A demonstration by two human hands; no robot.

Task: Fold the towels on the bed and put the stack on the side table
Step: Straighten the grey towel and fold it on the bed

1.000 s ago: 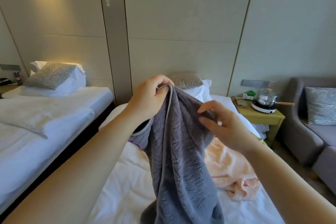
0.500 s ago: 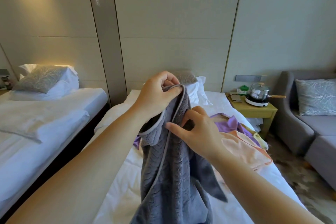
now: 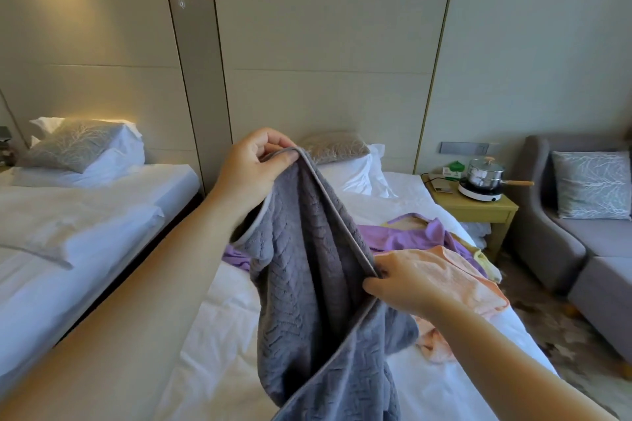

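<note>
Left hand (image 3: 254, 166) pinches the top corner of the grey towel (image 3: 307, 270), thumb and fingers clamped on the piped hem. Right hand (image 3: 402, 280) is lower on the same hem, fingers closed around it. Towel hangs in the air over the bed (image 3: 219, 335), bunched, not spread.

Looks thick, plush, limp: no stiffness, will sag and twist between grips. Probably moderate weight, not slippery. Best holds are the corners along the piping, edge pulled taut.

Purple towel (image 3: 403, 236) and peach towel (image 3: 458, 280) lie loose on the bed. Side table (image 3: 478, 208) beyond carries a pot (image 3: 484, 176).
</note>
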